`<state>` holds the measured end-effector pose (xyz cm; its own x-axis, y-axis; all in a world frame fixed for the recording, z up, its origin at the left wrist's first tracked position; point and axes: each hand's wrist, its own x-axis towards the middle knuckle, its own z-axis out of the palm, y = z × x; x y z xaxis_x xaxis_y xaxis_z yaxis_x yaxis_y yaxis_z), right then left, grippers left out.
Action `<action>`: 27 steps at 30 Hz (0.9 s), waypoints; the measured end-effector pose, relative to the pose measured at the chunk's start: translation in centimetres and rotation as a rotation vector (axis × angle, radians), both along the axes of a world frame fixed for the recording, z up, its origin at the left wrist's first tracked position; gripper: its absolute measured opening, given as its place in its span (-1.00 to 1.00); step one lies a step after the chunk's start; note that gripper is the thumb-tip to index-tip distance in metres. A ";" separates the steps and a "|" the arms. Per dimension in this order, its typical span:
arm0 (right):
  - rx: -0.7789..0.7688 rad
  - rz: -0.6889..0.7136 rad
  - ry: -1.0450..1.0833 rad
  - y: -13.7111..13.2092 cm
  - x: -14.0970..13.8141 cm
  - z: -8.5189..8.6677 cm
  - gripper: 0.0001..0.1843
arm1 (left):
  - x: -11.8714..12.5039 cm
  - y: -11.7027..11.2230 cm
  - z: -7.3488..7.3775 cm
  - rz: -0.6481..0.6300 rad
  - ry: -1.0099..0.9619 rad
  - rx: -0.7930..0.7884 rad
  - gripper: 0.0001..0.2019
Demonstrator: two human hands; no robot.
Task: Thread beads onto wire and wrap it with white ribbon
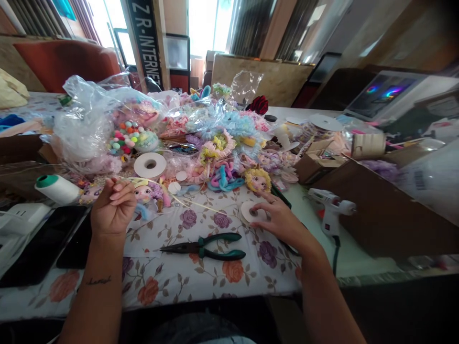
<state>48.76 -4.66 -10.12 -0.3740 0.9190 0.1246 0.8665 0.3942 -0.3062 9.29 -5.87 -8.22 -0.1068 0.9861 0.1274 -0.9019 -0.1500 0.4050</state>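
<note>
My left hand [114, 208] is raised with its fingers curled into a pinch. A narrow cream ribbon [201, 205] runs from those fingers across the cloth to a small white spool [247, 212]. Around the right side of that spool my right hand [276, 217] has its thumb and fingers, gripping it as it lies on the table. Between the hands lie green-handled long-nose pliers [202, 247], jaws pointing left. Just beyond the right hand is a yellow-haired doll face [257, 180]. Another doll face [144, 192] sits beside the left hand.
A heap of plastic-wrapped trimmings [215, 124] fills the back. A larger white ribbon roll [149, 165] and a thread cone [57, 188] stand at left, near a dark phone [43, 246]. At right are a glue gun [332, 210] and a cardboard box [380, 210].
</note>
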 end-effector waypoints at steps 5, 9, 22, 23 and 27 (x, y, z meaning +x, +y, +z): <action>0.054 -0.056 -0.050 0.3 0.0 -0.5 -0.76 | 0.0 -0.2 0.5 0.053 -0.050 -0.006 -0.88; 0.212 -0.198 -0.127 2.0 -0.8 -2.0 -0.68 | -0.5 -0.6 0.8 0.071 -0.079 0.042 -0.86; 0.370 -0.171 0.187 1.8 -5.9 0.3 -0.67 | 2.4 -0.5 -0.7 -0.164 0.814 -0.117 -0.86; 0.328 -0.089 0.318 1.1 -7.1 1.2 -0.68 | 3.1 -0.4 -1.0 -0.252 0.950 -0.117 -0.86; 0.040 0.329 0.533 -0.9 -12.4 4.0 -0.34 | 5.0 -0.1 -2.1 -0.415 1.105 -0.048 -0.82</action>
<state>36.34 -5.59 -6.15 -0.5133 0.7571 0.4042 0.4301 0.6345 -0.6422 14.25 -5.97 -10.34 0.3676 0.9258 -0.0884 -0.0347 0.1087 0.9935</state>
